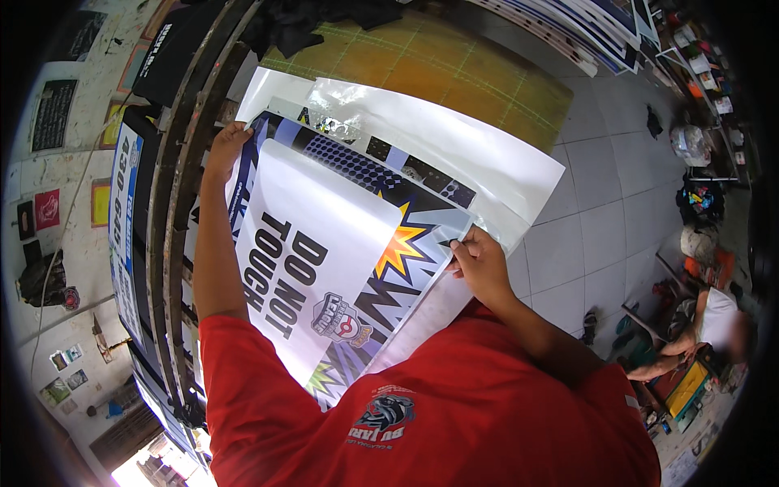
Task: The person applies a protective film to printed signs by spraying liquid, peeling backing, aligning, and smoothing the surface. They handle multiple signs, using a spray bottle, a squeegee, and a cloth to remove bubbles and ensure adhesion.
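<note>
Over a tiled floor [600,219] we see the printed sheet [324,243] held spread against the dark frame [182,162], left hand [225,146] gripping its top edge, right hand [479,261] pinching its side edge.

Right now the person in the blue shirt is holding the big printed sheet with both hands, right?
Not quite. The shirt is red, not blue. The head view shows it, with the left hand and right hand holding opposite edges of the big printed sheet.
</note>
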The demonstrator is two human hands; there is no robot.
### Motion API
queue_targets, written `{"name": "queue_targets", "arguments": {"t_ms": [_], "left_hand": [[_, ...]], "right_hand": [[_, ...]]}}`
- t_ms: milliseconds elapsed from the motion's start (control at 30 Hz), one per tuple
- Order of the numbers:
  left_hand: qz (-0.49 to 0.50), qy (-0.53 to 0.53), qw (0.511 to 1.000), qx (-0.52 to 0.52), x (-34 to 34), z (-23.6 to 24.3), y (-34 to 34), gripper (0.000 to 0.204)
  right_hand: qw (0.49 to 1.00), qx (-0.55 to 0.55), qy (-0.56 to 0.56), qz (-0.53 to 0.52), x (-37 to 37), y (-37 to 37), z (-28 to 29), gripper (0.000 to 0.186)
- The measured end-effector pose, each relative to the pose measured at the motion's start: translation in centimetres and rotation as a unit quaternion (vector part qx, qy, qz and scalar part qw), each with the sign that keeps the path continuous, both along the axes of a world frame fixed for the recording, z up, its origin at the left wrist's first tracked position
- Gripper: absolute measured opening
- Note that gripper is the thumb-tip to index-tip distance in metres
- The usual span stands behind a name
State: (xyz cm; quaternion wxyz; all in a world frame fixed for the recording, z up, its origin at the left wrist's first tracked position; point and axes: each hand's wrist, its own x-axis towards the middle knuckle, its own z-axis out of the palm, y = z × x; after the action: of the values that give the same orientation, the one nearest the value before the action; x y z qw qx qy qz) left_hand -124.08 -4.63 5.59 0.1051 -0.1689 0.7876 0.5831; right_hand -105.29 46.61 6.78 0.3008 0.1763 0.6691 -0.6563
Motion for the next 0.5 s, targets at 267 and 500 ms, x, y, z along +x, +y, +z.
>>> {"name": "queue_targets", "arguments": {"t_ms": [267, 500], "left_hand": [[0.006, 0.028, 0.999, -0.037, 0.2, -0.3, 0.8, 0.007], [-0.017, 0.025, 0.998, -0.059, 0.1, -1.3, -0.9, 0.012]], "right_hand": [[1.000, 0.001, 0.008, -0.009, -0.1, -0.2, -0.1, 0.017], [1.000, 0.005, 0.029, -0.011, -0.3, -0.1, -0.2, 0.020]]}}
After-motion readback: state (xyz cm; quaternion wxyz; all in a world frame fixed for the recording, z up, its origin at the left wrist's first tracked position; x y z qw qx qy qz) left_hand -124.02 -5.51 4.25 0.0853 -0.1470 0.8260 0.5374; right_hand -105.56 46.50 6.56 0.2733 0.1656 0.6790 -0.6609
